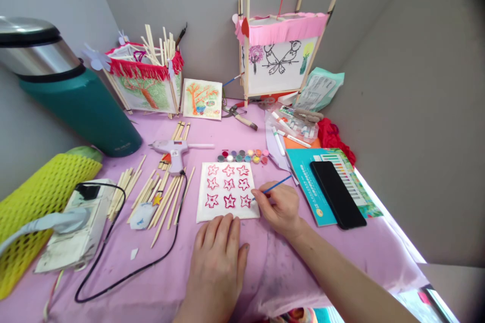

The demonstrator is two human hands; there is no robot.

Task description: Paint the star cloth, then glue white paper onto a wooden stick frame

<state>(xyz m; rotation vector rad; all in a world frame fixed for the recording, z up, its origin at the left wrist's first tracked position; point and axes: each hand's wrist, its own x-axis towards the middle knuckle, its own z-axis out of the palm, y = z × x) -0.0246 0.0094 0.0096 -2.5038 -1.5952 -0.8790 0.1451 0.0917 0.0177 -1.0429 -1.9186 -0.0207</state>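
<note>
A white square canvas (228, 213) with rows of red star-shaped outlines lies flat on the table. My right hand (279, 207) pinches a thin blue paintbrush (279, 183), its tip at the lower right star. My left hand (219, 257) rests flat, fingers stretched out, with the fingertips on the canvas's bottom edge. Just behind the canvas sits a strip of small paint pots (242, 156) in several colours.
To the left are a glue gun (175, 154), its black cord, loose wooden sticks (166, 207), a power strip (78, 232) and a teal bottle (83, 106). On the right, a phone (337, 194) lies on a turquoise book (308, 197). Two stick-framed paper lanterns (278, 68) stand behind, near pliers (242, 118).
</note>
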